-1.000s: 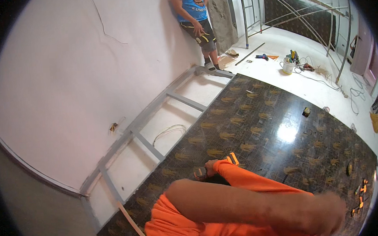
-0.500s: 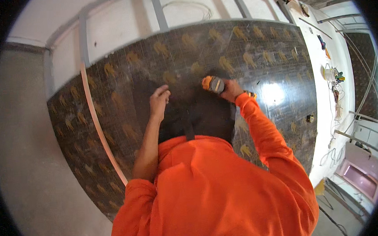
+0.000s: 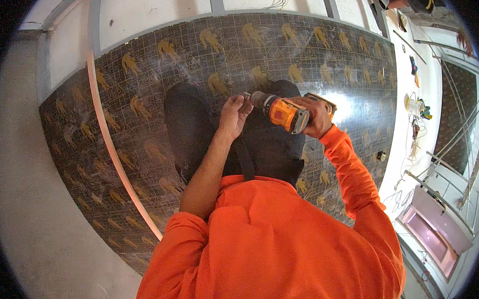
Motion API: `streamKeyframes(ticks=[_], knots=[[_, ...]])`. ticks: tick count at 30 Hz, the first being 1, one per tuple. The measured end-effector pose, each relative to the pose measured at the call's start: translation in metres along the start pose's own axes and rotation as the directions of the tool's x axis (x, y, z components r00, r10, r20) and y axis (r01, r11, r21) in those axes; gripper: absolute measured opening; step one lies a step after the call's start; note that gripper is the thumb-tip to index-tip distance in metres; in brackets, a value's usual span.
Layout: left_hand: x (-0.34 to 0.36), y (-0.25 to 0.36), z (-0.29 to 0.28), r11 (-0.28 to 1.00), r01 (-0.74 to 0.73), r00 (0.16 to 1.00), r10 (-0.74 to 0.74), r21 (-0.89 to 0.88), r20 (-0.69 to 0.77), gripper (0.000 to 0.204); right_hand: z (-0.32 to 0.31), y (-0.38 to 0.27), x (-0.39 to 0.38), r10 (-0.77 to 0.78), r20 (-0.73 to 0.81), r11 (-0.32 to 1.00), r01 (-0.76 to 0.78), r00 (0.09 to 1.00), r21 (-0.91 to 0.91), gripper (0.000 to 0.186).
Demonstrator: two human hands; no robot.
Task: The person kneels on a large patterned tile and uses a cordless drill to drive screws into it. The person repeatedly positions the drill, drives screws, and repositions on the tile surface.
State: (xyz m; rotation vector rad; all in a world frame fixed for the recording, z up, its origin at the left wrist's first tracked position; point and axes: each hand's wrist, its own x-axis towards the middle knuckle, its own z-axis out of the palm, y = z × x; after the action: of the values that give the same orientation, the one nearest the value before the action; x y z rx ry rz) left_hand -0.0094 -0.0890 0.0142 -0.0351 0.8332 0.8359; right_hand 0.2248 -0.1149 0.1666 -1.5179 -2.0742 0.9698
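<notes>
- I see my right hand (image 3: pixel 318 118) closed around the grip of an orange and black cordless drill (image 3: pixel 281 110), fingers wrapped tight, with the drill body lying almost level and its nose pointing away from that hand.
- My left hand (image 3: pixel 233 114) is at the nose of the drill, fingers curled and pinched together at the chuck; whether they pinch a bit, a screw or only the chuck itself I cannot tell, it is too small.
- The two hands are near each other, with only the drill's body between them.
- The drill is held above a large dark panel (image 3: pixel 141 127) printed with rows of golden figures and a fine grid; it sits over the panel's middle, nearer its far edge than its near one.
- Under the drill I see my black trousers (image 3: pixel 195 130) planted on the panel.
- A thin pale strip (image 3: pixel 115 150) lies on the panel, well to the left of the drill, running from the far edge toward me.
- My orange sleeve (image 3: pixel 354 176) comes up from below the drill on the right.
- Beyond the panel's right edge, well apart from the drill, there is loose cable (image 3: pixel 413 151) and small clutter on the pale floor (image 3: pixel 21 215).
</notes>
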Motion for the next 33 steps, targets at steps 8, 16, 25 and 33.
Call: streamKeyframes(ticks=[8, 16, 25, 33], knots=[[0.014, -0.007, -0.016, 0.976, 0.066, 0.995, -0.081, -0.209, -0.065, 0.013, 0.012, 0.004, 0.015, 0.004, 0.097, 0.999, 0.001, 0.995, -0.047, 0.067], [0.028, -0.007, -0.02, 0.96, 0.082, 0.992, -0.103, -0.268, -0.068, 0.018, 0.021, -0.001, 0.026, 0.034, 0.125, 0.985, -0.012, 0.992, -0.172, 0.067], [0.056, -0.009, -0.026, 0.955, 0.082, 0.963, -0.15, -0.284, -0.226, 0.021, 0.029, 0.021, 0.057, 0.084, 0.184, 0.987, -0.057, 0.979, -0.148, 0.063], [0.07, -0.024, -0.042, 0.922, 0.102, 0.925, -0.226, -0.373, -0.304, 0.022, 0.034, 0.04, 0.072, 0.087, 0.259, 0.986, -0.045, 0.962, -0.163, 0.073]])
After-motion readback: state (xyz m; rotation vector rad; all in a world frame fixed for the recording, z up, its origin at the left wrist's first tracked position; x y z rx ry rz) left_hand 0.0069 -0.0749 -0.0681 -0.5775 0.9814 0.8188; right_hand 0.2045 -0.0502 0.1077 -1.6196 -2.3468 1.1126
